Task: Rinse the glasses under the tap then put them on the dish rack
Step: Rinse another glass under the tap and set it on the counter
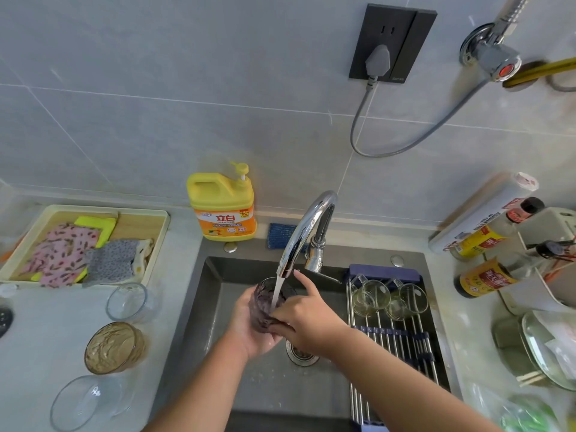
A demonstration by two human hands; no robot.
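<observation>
A dark purple textured glass (265, 302) is held upright over the sink (215, 294), under the running chrome tap (307, 227). Water streams into it. My left hand (246, 328) wraps its left side and base. My right hand (307, 319) grips its right side, index finger raised near the spout. Two clear glasses (369, 296) (408, 300) lie on their sides on the roll-up dish rack (396, 341) across the sink's right part. On the left counter stand a clear glass (129, 302), a brown textured glass (113, 347) and another clear glass (90, 402).
A yellow detergent bottle (224, 207) and a blue sponge (280, 235) sit behind the sink. A tray of cloths (84, 244) is at the left. Sauce bottles (486, 275), a paper roll and a glass lid (545, 350) crowd the right counter. The drain (300, 353) lies below my hands.
</observation>
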